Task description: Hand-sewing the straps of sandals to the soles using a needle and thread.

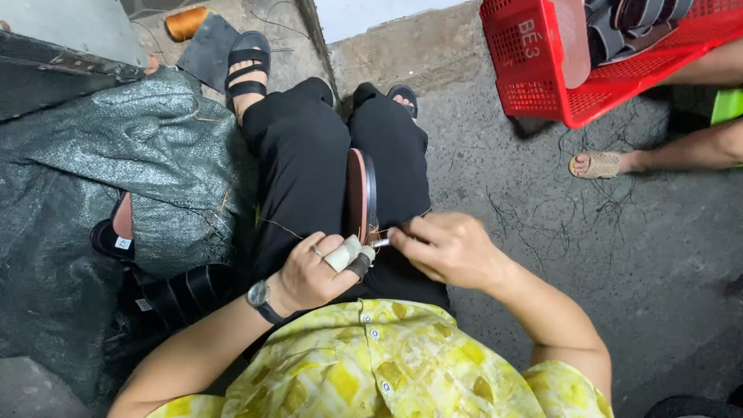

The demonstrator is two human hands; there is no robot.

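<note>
Between the knees, at the centre of the view, a brown sandal sole [357, 193] with a dark strap is clamped on edge, so that both hands are left free to work along its near end. The left hand [313, 271] is curled closed; its fingertips, wrapped in pale tape and a dark finger guard, are pinched on a small metal tool [379, 243], probably a needle, and the wrapping appears to be worn as protection against the pushing. A ring is seen on one finger and a wristwatch [258, 294] on the wrist at 8 o'clock from the hand. The right hand [445, 248] is closed as well, its fingertips pressed against the sole's near edge just at 3 o'clock from the tool, apparently to steady the piece or to draw something tight; whether a thread is held cannot be told. A thin yellowish thread [282, 227] is seen lying across the black trousers at 10 o'clock from the left hand.

Further out, at 9 o'clock, a grey-green woven sack [147, 155] is spread on the floor, with finished black strapped sandals [186, 290] lying partly tucked under it, kept within arm's reach. At 11 o'clock, beyond the person's own sandalled foot, an orange thread spool [186, 22] lies on its side. At 1 o'clock a red plastic crate [542, 77] holding more dark sandals stands on the concrete, and beside it, at 2 o'clock, another person's foot in a tan sandal [597, 164] is seen. Loose thread ends are scattered over the floor near it.
</note>
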